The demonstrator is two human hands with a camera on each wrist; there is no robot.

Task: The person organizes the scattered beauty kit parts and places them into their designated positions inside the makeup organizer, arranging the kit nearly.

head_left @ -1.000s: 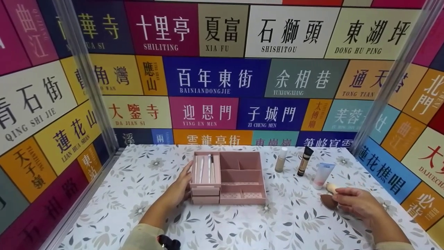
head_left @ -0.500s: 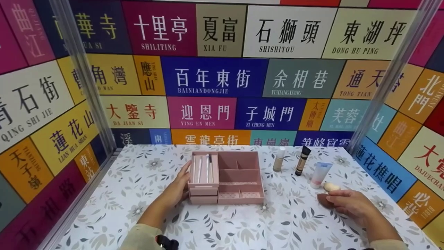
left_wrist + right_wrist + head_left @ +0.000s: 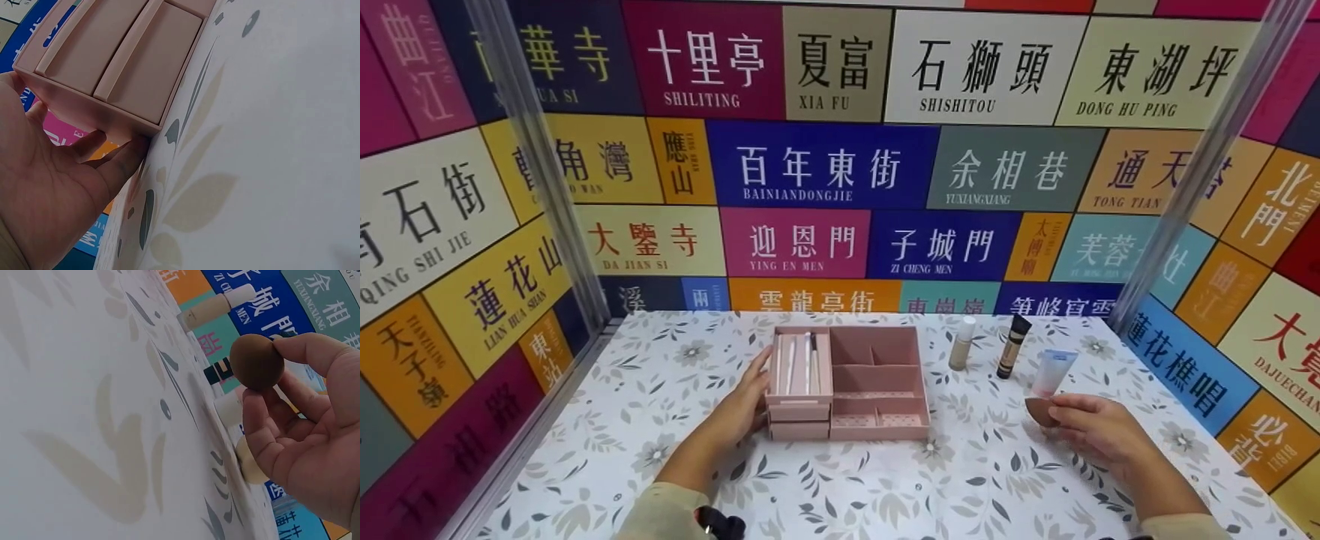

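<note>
Between the thumb and fingertips of my right hand a brown makeup sponge is pinched, clear of the table in the right wrist view. My left hand rests against the left side of a pink makeup organizer, fingers along its side wall. The organizer has divided compartments on its right and small drawers on its left. Slim pencil-like sticks lie in its top left tray. Just beyond the right hand a cream-coloured sponge sits on the table, hidden in the head view.
Right of the organizer stand a bottle with a white cap, a black-capped tube and a pale blue and pink tube. A flowered cloth covers the table. Panels of colourful lettering rise around it.
My right hand has picked up the brown sponge and moved left with it, away from beside the cream sponge. The left hand stays at the organizer.
</note>
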